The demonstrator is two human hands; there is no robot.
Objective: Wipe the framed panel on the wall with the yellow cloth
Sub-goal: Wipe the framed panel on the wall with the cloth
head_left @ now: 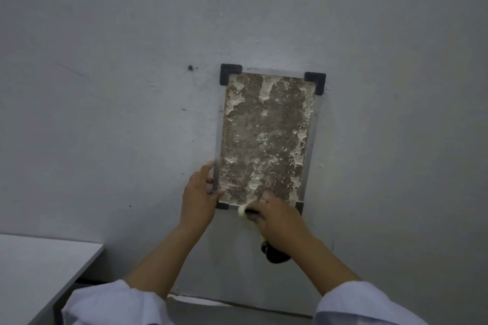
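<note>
The framed panel [264, 137] hangs on the grey wall, a tall rectangle with a thin metal frame, black corner pieces and a mottled brown and white surface. My left hand [199, 198] holds the frame's lower left edge, thumb on the front near the bottom corner. My right hand [277, 221] is at the bottom edge of the panel and grips a small yellow cloth [241, 211], of which only a pale yellow bit shows at the fingertips. A dark object [274, 254] hangs below my right wrist; what it is I cannot tell.
A white table [39, 272] stands at the lower left against the wall [105, 113]. A small screw or hole [190, 67] sits in the wall left of the panel's top. The floor line runs along the bottom.
</note>
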